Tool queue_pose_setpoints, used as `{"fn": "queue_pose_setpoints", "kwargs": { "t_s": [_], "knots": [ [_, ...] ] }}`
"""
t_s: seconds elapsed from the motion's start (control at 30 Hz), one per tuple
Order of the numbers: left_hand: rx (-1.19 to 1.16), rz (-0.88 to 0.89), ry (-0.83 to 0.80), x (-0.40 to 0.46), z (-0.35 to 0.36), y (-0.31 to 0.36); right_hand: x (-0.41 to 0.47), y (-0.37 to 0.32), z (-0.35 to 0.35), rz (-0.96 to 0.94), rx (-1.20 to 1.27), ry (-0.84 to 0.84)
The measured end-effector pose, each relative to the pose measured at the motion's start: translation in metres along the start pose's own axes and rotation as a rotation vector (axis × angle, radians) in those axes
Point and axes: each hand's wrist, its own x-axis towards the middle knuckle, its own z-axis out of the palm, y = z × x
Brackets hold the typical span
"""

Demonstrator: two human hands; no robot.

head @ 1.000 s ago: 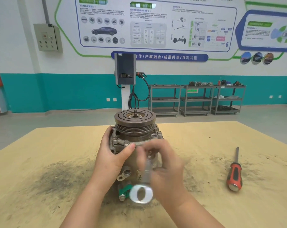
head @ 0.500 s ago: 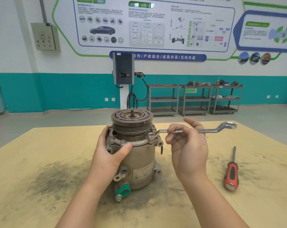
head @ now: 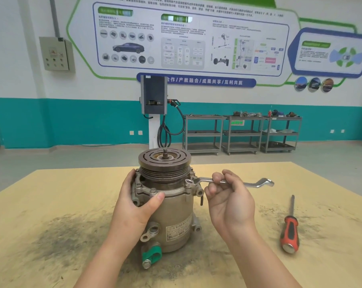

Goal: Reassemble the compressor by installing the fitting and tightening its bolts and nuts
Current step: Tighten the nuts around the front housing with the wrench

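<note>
A tan metal compressor (head: 171,217) stands upright on the wooden table (head: 51,204), its brown pulley (head: 164,161) on top and a green cap (head: 152,254) at its base. My left hand (head: 134,204) grips its left side just under the bolted flange, thumb across the front. A silver ring wrench (head: 227,181) lies level, its near ring set over a bolt (head: 188,182) on the flange's right side. My right hand (head: 227,196) holds the wrench shaft with curled fingers.
A red-and-black screwdriver (head: 289,231) lies on the table to the right. Dark grime stains the tabletop at front left (head: 68,235). Metal shelf carts (head: 242,132) and a charging post (head: 154,113) stand far back by the wall.
One second ago my right hand swung the wrench, blurred, in front of the compressor. It then set the ring on the right flange bolt, where it stays now. My left hand kept its grip.
</note>
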Motion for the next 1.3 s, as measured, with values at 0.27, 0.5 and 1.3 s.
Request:
{"fn": "queue_pose_setpoints", "kwargs": {
  "t_s": [0.27, 0.5, 1.3],
  "knots": [
    [-0.003, 0.025, -0.023, 0.004, -0.001, 0.0, 0.031, -0.017, 0.017, 0.154, -0.255, -0.1],
    [0.005, 0.013, -0.046, 0.001, -0.002, 0.002, 0.024, -0.012, -0.003, 0.156, -0.136, -0.077],
    [-0.067, -0.055, -0.052, 0.01, 0.001, -0.007, -0.046, 0.032, 0.049, -0.992, -1.442, -0.554]
  ]
}}
